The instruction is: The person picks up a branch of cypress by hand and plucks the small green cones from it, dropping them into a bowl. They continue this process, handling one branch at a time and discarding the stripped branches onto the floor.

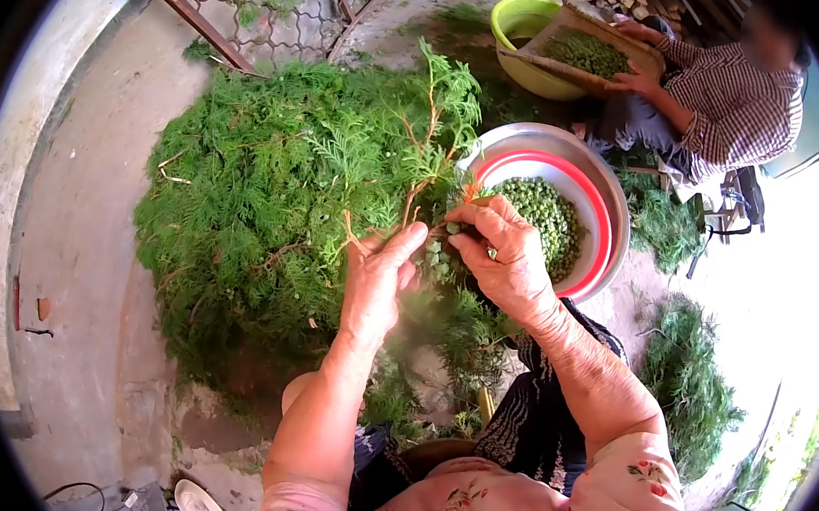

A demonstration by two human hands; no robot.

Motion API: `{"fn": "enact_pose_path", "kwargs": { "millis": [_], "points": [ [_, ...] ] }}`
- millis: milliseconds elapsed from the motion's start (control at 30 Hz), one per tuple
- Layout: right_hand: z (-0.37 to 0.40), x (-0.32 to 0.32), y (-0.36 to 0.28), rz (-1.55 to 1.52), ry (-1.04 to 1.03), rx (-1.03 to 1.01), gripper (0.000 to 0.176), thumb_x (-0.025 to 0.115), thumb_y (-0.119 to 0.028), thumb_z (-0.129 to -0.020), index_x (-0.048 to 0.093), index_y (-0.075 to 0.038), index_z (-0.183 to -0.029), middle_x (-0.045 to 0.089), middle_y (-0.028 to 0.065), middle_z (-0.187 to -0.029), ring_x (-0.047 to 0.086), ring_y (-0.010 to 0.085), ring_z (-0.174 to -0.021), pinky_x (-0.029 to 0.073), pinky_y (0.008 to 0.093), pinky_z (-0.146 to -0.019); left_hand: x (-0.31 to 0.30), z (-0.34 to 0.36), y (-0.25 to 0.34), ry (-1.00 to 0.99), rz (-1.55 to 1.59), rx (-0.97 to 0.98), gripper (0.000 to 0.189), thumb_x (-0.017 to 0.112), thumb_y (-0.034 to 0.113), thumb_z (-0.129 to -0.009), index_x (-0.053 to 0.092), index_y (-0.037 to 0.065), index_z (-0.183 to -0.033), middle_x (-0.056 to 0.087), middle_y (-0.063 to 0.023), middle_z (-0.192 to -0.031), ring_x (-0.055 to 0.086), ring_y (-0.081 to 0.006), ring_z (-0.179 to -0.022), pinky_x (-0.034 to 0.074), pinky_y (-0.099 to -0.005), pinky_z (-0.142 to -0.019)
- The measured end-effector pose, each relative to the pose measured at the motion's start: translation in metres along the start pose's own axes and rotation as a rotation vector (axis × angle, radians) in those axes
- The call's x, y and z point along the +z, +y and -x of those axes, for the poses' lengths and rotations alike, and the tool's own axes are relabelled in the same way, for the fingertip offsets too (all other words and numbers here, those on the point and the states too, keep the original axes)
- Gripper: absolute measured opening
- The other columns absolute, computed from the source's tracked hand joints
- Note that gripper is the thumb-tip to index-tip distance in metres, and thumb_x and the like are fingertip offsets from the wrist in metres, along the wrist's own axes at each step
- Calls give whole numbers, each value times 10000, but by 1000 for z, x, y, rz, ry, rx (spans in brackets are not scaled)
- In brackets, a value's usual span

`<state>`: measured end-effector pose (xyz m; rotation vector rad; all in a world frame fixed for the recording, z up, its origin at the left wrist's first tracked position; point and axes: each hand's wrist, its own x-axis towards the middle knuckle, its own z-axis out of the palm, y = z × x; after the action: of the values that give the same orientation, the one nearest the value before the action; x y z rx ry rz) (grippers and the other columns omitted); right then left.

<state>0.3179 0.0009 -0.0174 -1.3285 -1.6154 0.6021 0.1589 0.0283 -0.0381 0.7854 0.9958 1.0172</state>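
1. Head view: the left hand (376, 286) pinches the base of a leafy branch (431, 129) between thumb and fingers, beside a green pile (245, 168).
2. Head view: the right hand (513, 263) has its fingers pressed together on a twig (443, 227) near the red-rimmed bowl (605, 212).

Outer basin (532, 137), smooth metal, dull sheen; red-rimmed bowl (606, 222), smooth, plastic-looking; lime tub (538, 80), glossy plastic; floor (100, 196), matt rough concrete; frame bar (182, 10), brown metal; floral sleeve (635, 490), matt cloth; sprig (433, 115), woody-stemmed, feathery.
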Motion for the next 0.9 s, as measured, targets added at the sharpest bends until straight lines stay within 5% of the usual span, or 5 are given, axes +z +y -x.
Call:
{"fn": "enact_pose_path", "kwargs": {
  "millis": [233, 633, 700, 733, 900],
  "points": [
    [-2, 1, 12, -4, 22, 18, 251, 653, 38, -705, 615, -27, -945, 553, 83, -873, 565, 194, -767, 462, 279, -661, 7, -3, -4, -14, 18, -62, 163, 671, 220, -791, 631, 64, -762, 537, 33, -607, 354, -39, -437, 318, -200, -405],
    [-9, -7, 27, 252, 228, -36, 172, 621, 6, -736, 617, -22, -905, 589, 145, -823, 590, 273, -762, 475, 339, -671, 20, 0, -14, 9, 55, -37, 109, 670, 151, -788, 634, 50, -772, 565, 21, -600, 397, -33, -421, 367, -194, -386],
    [-22, -38, 64, 465, 342, -7, 153, 648, -38, -748, 628, -15, -898, 624, 109, -776, 582, 203, -614, 472, 297, -605, 12, 0, -12, 20, -29, 47, 111, 652, 156, -803, 639, 49, -780, 574, 14, -609, 381, -40, -421, 375, -214, -394],
    [-23, -50, 69, 140, 406, 152, 140, 643, -43, -756, 628, -16, -893, 610, 62, -740, 549, 143, -566, 454, 251, -563, 6, -3, -14, 8, -48, 72, 117, 630, 157, -822, 639, 48, -781, 551, 17, -582, 364, -48, -423, 368, -230, -394],
    [-1, -77, 126, 602, 240, 151, 231, 589, 5, -725, 648, -47, -943, 581, 124, -966, 588, 226, -774, 465, 312, -723, 12, -1, -9, 33, 2, 2, 119, 631, 167, -824, 645, 53, -793, 564, 27, -628, 364, -44, -427, 363, -222, -409]
  ]
}}
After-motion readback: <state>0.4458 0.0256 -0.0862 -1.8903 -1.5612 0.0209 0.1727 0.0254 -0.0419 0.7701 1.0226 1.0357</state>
